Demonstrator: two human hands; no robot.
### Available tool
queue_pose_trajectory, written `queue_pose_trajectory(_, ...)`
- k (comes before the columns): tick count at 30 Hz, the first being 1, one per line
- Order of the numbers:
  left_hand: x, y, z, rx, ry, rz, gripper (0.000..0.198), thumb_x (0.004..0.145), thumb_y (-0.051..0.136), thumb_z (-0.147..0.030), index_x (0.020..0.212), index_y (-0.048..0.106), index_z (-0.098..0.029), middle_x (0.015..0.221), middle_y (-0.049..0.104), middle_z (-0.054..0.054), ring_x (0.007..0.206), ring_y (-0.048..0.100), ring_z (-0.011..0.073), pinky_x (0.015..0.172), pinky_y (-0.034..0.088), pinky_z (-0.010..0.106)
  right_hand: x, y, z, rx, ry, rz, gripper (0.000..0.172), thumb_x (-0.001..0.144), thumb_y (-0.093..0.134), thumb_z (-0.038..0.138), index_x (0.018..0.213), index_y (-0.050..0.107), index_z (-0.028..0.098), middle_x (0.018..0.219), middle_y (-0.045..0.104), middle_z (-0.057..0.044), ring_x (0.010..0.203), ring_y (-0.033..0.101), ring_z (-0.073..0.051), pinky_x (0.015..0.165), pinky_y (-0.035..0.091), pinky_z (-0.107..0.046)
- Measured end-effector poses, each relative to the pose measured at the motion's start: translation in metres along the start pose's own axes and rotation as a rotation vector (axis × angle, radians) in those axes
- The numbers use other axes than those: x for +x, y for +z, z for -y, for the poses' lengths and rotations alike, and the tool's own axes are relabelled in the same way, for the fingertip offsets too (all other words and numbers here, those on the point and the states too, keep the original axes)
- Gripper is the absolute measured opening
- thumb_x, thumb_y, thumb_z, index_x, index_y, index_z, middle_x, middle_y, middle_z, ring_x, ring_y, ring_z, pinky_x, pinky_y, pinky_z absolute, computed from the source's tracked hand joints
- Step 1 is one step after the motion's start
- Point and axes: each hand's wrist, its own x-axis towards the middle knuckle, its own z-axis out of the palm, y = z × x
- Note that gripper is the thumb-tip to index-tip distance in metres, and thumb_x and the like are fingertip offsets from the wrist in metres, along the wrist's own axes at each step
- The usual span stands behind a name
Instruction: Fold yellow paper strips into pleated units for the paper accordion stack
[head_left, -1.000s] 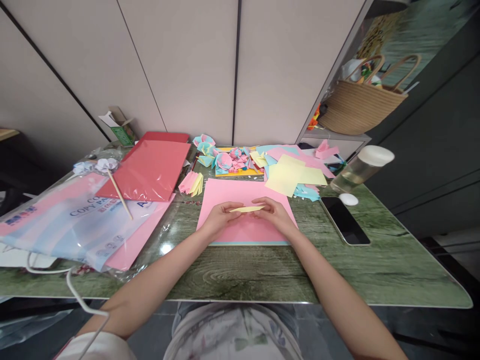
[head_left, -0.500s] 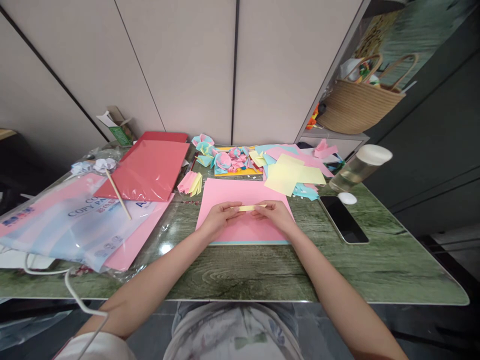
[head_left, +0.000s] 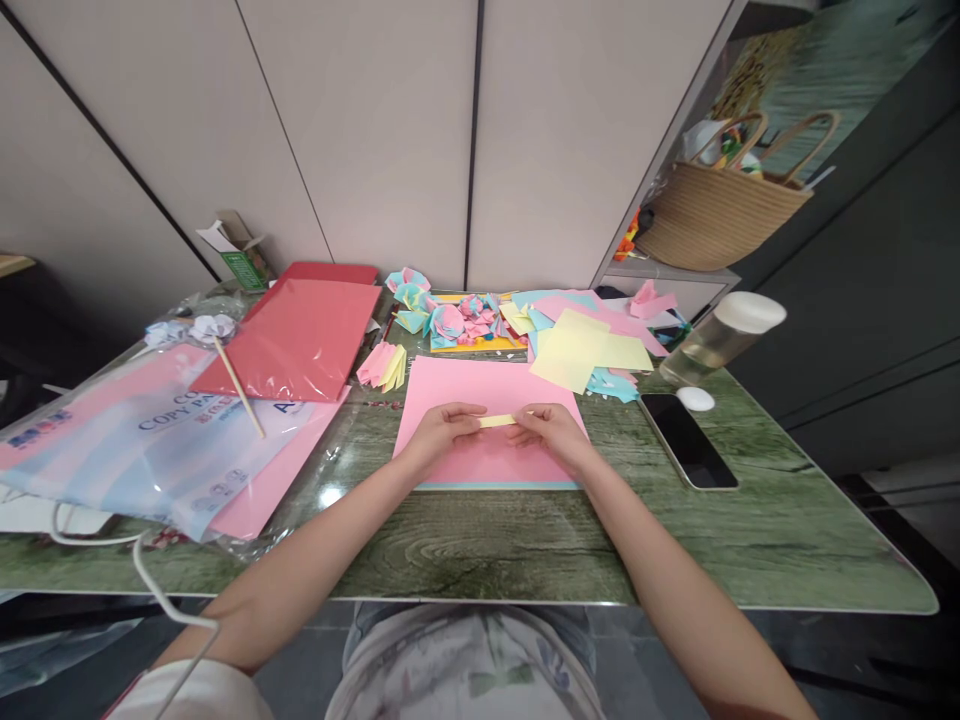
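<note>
A narrow folded strip of yellow paper (head_left: pixel 496 421) is held level between my two hands, above a large pink sheet (head_left: pixel 480 470). My left hand (head_left: pixel 445 432) pinches its left end between thumb and fingers. The strip's right end is in the fingers of my right hand (head_left: pixel 553 432). A bluish edge shows under the pink sheet's near side. Just beyond my left hand lie small folded pink and yellow papers (head_left: pixel 384 366). Loose yellow sheets (head_left: pixel 574 350) lie beyond my right hand.
Crumpled paper flowers (head_left: pixel 457 322) sit at the back. On the right are a phone (head_left: pixel 688 441), a white oval object (head_left: pixel 695 399) and a bottle (head_left: pixel 712 340). Left are a red folder (head_left: pixel 300 335), a plastic paper pack (head_left: pixel 180 440), a stick (head_left: pixel 240 388) and a white cable (head_left: pixel 154 590).
The fingers of both hands have shifted slightly along the yellow strip, and its left part is now more covered by my left hand. The rest of the table looks the same.
</note>
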Motion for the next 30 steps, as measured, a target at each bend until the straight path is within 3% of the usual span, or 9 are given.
queue_pose_trajectory(6, -0.003, 0.003, 0.001, 0.199, 0.033, 0.021, 0.031, 0.086, 0.051, -0.032, 0.111, 0.051, -0.015, 0.111, 0.054, 0.008, 0.094, 0.056, 0.0188, 0.078, 0.049, 0.039, -0.003, 0.010, 0.007, -0.100, -0.092, -0.017, 0.029, 0.085, 0.051, 0.033, 0.107, 0.053, 0.014, 0.102, 0.058, -0.005, 0.085, 0.058, -0.015, 0.074, 0.049, -0.035)
queue_pose_trajectory(14, -0.008, 0.010, 0.000, 0.395, 0.147, 0.021, 0.029, 0.086, 0.051, -0.032, 0.110, 0.052, -0.015, 0.110, 0.055, 0.007, 0.093, 0.056, 0.0182, 0.079, 0.048, 0.039, -0.006, 0.020, 0.010, -0.168, -0.199, -0.111, 0.023, 0.067, 0.066, 0.040, 0.073, 0.064, 0.018, 0.068, 0.066, -0.001, 0.063, 0.061, -0.015, 0.065, 0.049, -0.029)
queue_pose_trajectory(25, -0.010, 0.006, -0.010, 0.607, 0.136, -0.016, 0.028, 0.087, 0.049, -0.033, 0.109, 0.053, -0.017, 0.111, 0.055, 0.007, 0.093, 0.056, 0.0182, 0.079, 0.048, 0.038, -0.009, 0.011, 0.016, -0.226, -0.224, -0.117, 0.023, 0.069, 0.062, 0.039, 0.076, 0.066, 0.017, 0.068, 0.067, -0.003, 0.063, 0.062, -0.015, 0.063, 0.049, -0.028)
queue_pose_trajectory(30, -0.010, 0.003, -0.012, 0.647, 0.124, 0.045, 0.029, 0.086, 0.050, -0.033, 0.109, 0.053, -0.016, 0.109, 0.055, 0.007, 0.092, 0.057, 0.0183, 0.078, 0.049, 0.038, -0.010, 0.005, 0.017, -0.220, -0.222, -0.121, 0.024, 0.068, 0.063, 0.040, 0.074, 0.066, 0.016, 0.065, 0.067, -0.003, 0.061, 0.062, -0.015, 0.062, 0.048, -0.028)
